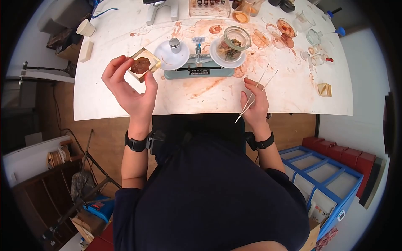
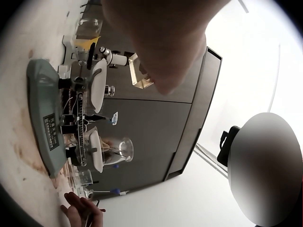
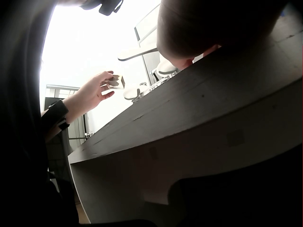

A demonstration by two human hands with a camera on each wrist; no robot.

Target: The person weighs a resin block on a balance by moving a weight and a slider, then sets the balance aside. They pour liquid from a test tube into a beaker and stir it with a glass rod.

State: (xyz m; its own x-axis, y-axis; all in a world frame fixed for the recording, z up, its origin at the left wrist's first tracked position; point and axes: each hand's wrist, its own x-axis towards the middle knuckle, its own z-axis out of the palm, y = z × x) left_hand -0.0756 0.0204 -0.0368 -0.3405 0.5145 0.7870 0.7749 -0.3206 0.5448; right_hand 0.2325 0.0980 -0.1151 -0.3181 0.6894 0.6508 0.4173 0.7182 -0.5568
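Observation:
My left hand grips a clear block by its sides, fingers on the left and thumb at the lower right. A rough brown lump shows inside the block, which is held up beside the left pan of a balance scale. In the right hand, near the table's front edge, is a pair of long thin metal tweezers, tips spread and pointing away from me. A metal weight stands on the scale's left pan. On the right pan sits a glass jar with dried plant bits.
Reddish stains mark the white table. At the back are a tube rack and a flask; glass dishes stand to the right. Another clear block lies near the right edge, a paper cup at the far left.

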